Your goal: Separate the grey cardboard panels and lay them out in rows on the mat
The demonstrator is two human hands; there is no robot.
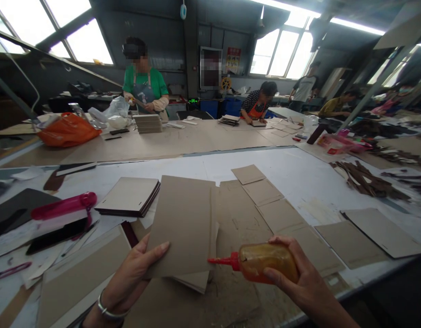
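Note:
My left hand, with a silver bangle at the wrist, grips a grey-brown cardboard sheet by its lower left side, thumb on top. In my right hand lies a squeeze glue bottle, amber and tipped on its side. Its red nozzle points left and meets the sheet's right edge near the lower corner; whether glue is coming out I cannot tell. A strip runs along that edge. Below the held sheet, more card pieces stick out. To the right, several card pieces lie in a slanting row.
A stack of covered boards stands at left, near a pink case and a black phone. Brown scraps lie at right. Across the table, a person in green and another in an orange apron work.

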